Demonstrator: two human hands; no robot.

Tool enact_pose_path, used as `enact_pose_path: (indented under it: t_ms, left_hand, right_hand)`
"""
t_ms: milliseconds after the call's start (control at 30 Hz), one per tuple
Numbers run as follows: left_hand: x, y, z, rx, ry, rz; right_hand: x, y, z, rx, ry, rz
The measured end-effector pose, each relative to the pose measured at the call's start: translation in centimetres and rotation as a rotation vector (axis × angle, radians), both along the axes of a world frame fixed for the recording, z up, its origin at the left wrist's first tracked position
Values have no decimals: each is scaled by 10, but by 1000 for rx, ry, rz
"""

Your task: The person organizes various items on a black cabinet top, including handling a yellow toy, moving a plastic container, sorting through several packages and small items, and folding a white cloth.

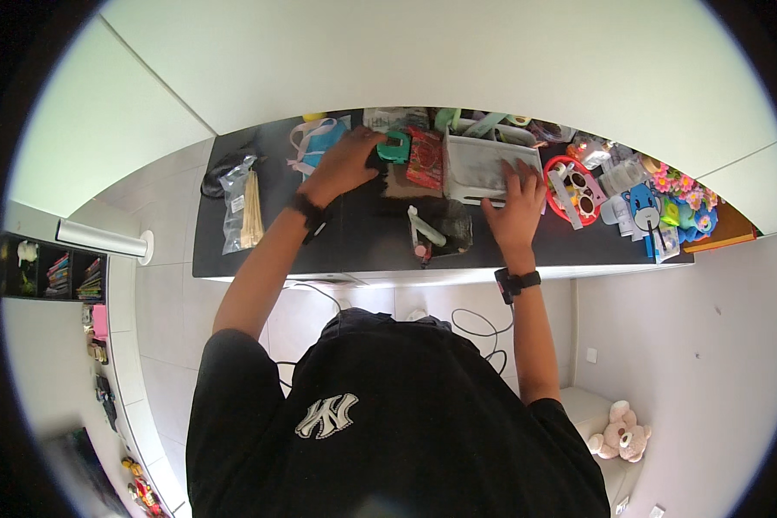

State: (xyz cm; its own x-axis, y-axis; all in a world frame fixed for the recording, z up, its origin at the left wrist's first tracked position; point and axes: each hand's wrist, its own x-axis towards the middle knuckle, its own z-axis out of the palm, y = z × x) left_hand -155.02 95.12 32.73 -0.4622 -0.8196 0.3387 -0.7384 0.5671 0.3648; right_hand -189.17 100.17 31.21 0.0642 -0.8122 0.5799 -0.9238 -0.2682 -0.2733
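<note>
My left hand (348, 162) reaches over the black countertop (369, 243), its fingertips beside a green plastic object (394, 147); whether they touch it I cannot tell. A blue bag with pale handles (320, 144) lies behind this hand. My right hand (520, 202) spreads its fingers over the front right corner of a white plastic tray (466, 162), apparently resting on it. Between the hands lies a red patterned packet (425, 158) on a brown piece (401, 184). Nearer to me stands a small dark see-through container (456, 226), with a whitish tube (427, 228) at its left.
Wooden sticks (252, 210) lie by a clear plastic bag (234, 213) at left. On the right, a red basket (550, 188) holds sunglasses and a ruler; past it are a clear jar (621, 176), a blue cartoon figure (642, 206) and pink flowers (686, 188). White cabinets overhang the counter's back.
</note>
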Motion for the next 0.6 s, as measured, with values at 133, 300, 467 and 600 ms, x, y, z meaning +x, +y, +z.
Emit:
enact_pose_path:
  t_ms: [133,300,467,600]
  left_hand:
    - [45,66,16,86,31,224]
    - [56,132,1,250,23,519]
    - [58,138,-28,184,203,490]
    - [41,118,-27,157,223,432]
  right_hand:
    - [-1,0,0,1,-2,-6]
    - [-1,-1,-2,-9,0,-27]
    - [4,1,-2,4,3,-48]
    - [5,0,1,11,13,-50]
